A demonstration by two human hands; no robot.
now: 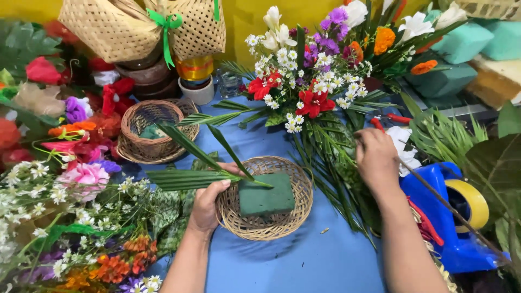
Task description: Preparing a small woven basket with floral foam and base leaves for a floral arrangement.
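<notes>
while the left hand (pixel 209 203) braces the near-left rim of the shallow wicker basket (pixel 296 209), fingers curled over the edge with the thumb near the green floral foam block (pixel 266 196), the basket probably sits steady for stem work — two long palm leaves (pixel 190 163) already stand stuck in the block's left side, fanning up and leftward past that hand. the right hand (pixel 376 157) is well apart from the block, off to its right, fingers closed among the loose green fronds (pixel 331 157) beneath the mixed flower bunch (pixel 312 81) — whether it pinches one stem i cannot tell.
</notes>
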